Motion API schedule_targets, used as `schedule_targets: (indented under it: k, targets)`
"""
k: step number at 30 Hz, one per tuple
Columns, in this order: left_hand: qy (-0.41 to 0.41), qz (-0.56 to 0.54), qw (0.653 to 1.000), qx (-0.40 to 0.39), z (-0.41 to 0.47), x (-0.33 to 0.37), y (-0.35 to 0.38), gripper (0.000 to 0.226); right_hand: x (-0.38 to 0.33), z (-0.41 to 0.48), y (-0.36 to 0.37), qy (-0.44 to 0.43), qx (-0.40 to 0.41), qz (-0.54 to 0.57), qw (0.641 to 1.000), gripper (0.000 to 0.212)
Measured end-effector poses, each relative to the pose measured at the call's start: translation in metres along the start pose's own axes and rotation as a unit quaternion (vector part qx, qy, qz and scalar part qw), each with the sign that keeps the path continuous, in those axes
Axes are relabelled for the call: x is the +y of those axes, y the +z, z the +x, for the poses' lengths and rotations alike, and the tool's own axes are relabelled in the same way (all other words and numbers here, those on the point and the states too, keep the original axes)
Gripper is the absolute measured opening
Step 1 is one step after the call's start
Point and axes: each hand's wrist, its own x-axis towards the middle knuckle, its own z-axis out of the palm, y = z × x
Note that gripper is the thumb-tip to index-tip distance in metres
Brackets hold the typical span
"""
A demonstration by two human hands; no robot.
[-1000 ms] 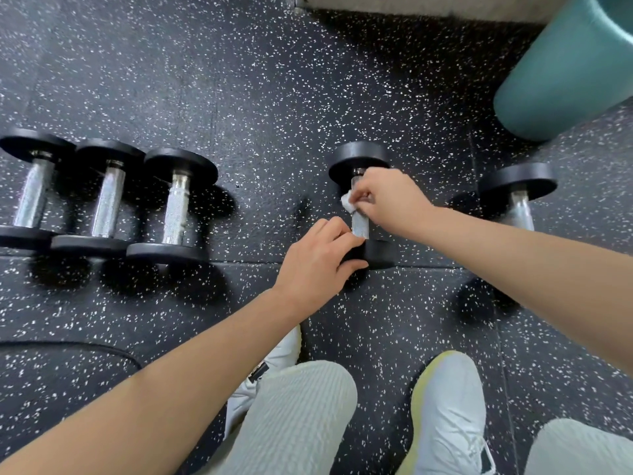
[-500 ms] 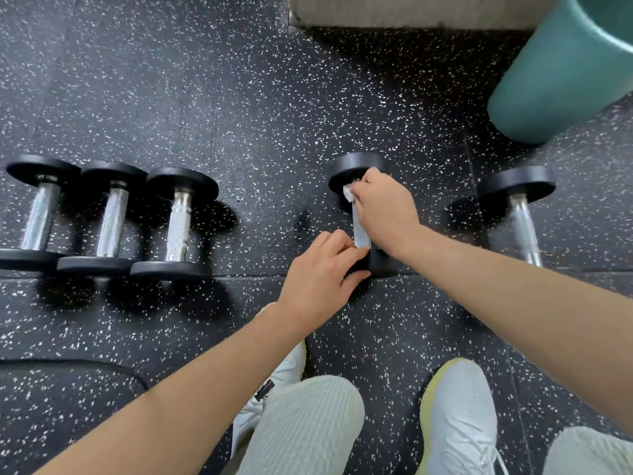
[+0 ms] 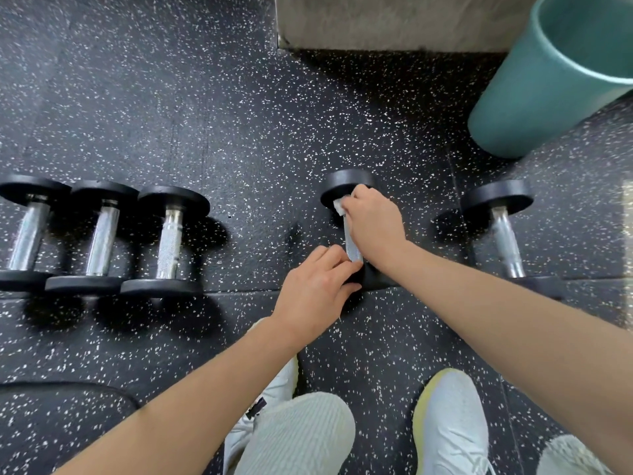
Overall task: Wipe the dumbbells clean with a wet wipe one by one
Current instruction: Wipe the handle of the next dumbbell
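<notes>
A small dumbbell [image 3: 352, 246] with black ends and a chrome handle lies on the floor in the middle. My left hand [image 3: 317, 291] grips its near black end. My right hand [image 3: 375, 224] holds a white wet wipe [image 3: 339, 205] against the handle, up by the far black end. Only a corner of the wipe shows past my fingers. Three more dumbbells [image 3: 101, 234] lie side by side at the left. Another dumbbell [image 3: 505, 231] lies to the right, partly behind my right forearm.
A teal bin [image 3: 548, 87] stands at the back right. A grey concrete block [image 3: 394, 22] sits at the back. My two white shoes [image 3: 452, 426] and knees are at the bottom. A dark mat edge [image 3: 68, 389] curves at the lower left.
My right hand with the wipe has slid along the handle toward the far end. My left hand has kept its hold on the near end.
</notes>
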Motion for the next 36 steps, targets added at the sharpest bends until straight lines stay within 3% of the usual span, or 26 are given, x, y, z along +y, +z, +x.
schedule_targets:
  k: [6, 13, 16, 19, 27, 36]
  targets:
    - [-0.001, 0.034, 0.999, 0.002, 0.0, 0.005, -0.003, 0.017, 0.012, -0.008, -0.002, -0.065, -0.046, -0.016, 0.997, 0.008]
    - [0.029, 0.049, 0.998, 0.018, -0.004, 0.008, 0.002, 0.023, 0.007, 0.006, -0.006, -0.026, -0.038, -0.014, 0.999, 0.005]
    - [0.035, 0.039, 0.998, 0.018, -0.004, 0.006, 0.006, 0.023, 0.013, -0.01, -0.016, -0.102, -0.074, 0.01, 0.992, 0.005]
    - [0.04, 0.033, 0.999, 0.015, -0.004, 0.006, 0.009, 0.023, 0.024, -0.019, -0.025, -0.183, -0.134, 0.009, 0.974, 0.018]
    - [0.053, 0.033, 0.998, 0.0, -0.005, 0.007, 0.014, 0.034, 0.019, 0.016, -0.032, -0.037, -0.125, 0.022, 0.991, 0.021]
    - [0.044, 0.038, 0.998, -0.002, -0.009, 0.012, 0.016, 0.038, 0.03, -0.018, -0.045, -0.107, -0.286, 0.07, 0.95, 0.014]
